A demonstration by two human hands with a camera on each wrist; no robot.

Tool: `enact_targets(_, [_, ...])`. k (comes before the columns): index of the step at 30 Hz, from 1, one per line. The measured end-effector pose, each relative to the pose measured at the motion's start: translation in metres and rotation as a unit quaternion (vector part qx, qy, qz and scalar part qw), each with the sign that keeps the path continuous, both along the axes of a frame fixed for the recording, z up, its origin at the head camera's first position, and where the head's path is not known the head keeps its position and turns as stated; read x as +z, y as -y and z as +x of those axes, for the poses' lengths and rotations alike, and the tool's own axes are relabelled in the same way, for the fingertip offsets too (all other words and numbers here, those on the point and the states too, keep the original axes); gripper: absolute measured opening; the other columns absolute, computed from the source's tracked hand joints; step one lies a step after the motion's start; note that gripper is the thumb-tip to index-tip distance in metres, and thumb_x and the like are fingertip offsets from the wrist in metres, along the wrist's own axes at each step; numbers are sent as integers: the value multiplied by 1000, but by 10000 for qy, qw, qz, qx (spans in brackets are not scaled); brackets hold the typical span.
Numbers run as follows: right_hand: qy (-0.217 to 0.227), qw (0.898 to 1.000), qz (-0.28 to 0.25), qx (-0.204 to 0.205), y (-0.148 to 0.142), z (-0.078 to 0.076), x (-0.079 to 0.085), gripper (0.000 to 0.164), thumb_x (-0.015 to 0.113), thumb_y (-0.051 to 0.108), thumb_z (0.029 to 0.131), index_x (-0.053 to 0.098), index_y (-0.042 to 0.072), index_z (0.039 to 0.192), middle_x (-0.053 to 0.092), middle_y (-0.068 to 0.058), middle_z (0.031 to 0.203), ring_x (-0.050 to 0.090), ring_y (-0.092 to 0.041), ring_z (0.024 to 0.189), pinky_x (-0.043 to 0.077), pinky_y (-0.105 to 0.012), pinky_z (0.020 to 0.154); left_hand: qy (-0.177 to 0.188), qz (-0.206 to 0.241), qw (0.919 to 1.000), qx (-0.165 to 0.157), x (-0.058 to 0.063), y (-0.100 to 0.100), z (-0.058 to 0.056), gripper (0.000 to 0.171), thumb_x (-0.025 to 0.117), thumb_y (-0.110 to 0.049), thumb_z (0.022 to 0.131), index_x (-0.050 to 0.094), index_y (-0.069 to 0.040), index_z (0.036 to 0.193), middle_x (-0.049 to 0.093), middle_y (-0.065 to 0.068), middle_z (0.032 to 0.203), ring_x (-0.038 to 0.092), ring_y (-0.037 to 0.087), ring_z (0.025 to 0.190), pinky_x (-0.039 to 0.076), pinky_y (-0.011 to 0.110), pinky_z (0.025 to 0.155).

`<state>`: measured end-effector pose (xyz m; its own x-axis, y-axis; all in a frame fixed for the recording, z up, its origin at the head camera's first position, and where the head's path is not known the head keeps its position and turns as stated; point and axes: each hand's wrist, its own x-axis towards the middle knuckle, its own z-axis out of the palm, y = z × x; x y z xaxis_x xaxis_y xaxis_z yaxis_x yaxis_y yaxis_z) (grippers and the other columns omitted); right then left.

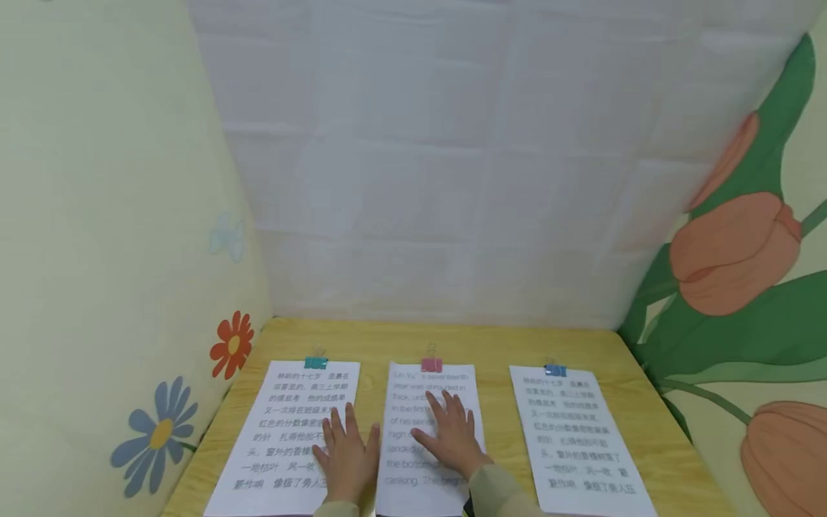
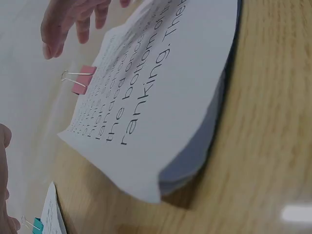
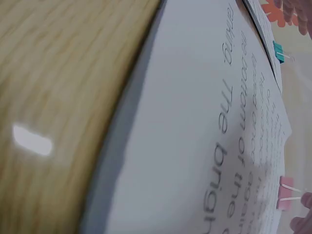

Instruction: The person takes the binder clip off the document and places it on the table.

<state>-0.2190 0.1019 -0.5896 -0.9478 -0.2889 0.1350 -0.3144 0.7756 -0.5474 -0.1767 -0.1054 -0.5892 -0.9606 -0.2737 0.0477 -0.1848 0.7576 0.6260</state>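
Three clipped stacks of printed paper lie side by side. The middle stack (image 1: 413,495) carries large English text and has a pink binder clip (image 1: 431,365) at its top. Over its right half is my right hand (image 1: 452,434), fingers spread and holding nothing. My left hand (image 1: 349,456), also with spread fingers and nothing in it, overlaps the right edge of the left stack (image 1: 258,481), which bears Chinese text under a teal binder clip (image 1: 316,362). In the left wrist view, the middle stack's near corner (image 2: 155,192) curls up off the table.
The right stack (image 1: 575,445), with Chinese text and a blue binder clip (image 1: 555,370), lies apart from both hands. Behind the wood-grain table (image 1: 388,337) hangs a creased white sheet (image 1: 420,179). Walls painted with flowers (image 1: 161,434) flank the table.
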Motion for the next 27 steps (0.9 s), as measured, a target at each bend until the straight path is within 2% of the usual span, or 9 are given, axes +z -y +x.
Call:
enact_targets(2, [-84, 9999, 40, 57, 4, -2, 1, 78, 65, 54, 94, 46, 7, 154, 38, -30, 154, 31, -56, 142, 22, -79, 108, -20, -7, 10000, 22, 0, 4, 0, 76, 54, -40, 104, 27, 6, 159, 13, 38, 162, 7, 59, 148, -1, 81, 109])
enact_targets(7, [41, 9998, 5, 208, 17, -7, 9, 79, 66, 52, 95, 43, 8, 156, 37, -30, 155, 29, -55, 144, 20, -78, 110, -56, -56, 9999, 128, 3, 15, -2, 77, 53, -41, 105, 26, 7, 158, 13, 39, 161, 6, 60, 148, -1, 81, 109])
enact_targets(16, [150, 9979, 181, 597, 42, -20, 16, 79, 63, 54, 96, 40, 11, 158, 34, -27, 158, 28, -51, 146, 20, -73, 114, -42, -56, 9991, 410, 4, 46, -2, 78, 51, -42, 104, 26, 11, 156, 14, 43, 158, 6, 62, 147, 1, 84, 106])
enact_targets(23, [97, 9952, 319, 923, 56, -29, 24, 78, 64, 53, 95, 43, 9, 157, 35, -24, 159, 29, -49, 147, 22, -72, 114, 246, 6, 9973, 689, 8, 65, 4, 79, 50, -40, 105, 22, 12, 156, 10, 44, 158, 2, 62, 147, -1, 83, 107])
enact_targets(27, [181, 9933, 430, 1056, 67, -31, 29, 78, 63, 53, 95, 42, 10, 157, 35, -23, 159, 29, -48, 147, 22, -70, 115, 283, -73, 9965, 780, 9, 71, 6, 78, 51, -39, 105, 22, 13, 156, 11, 45, 157, 4, 64, 146, 0, 84, 106])
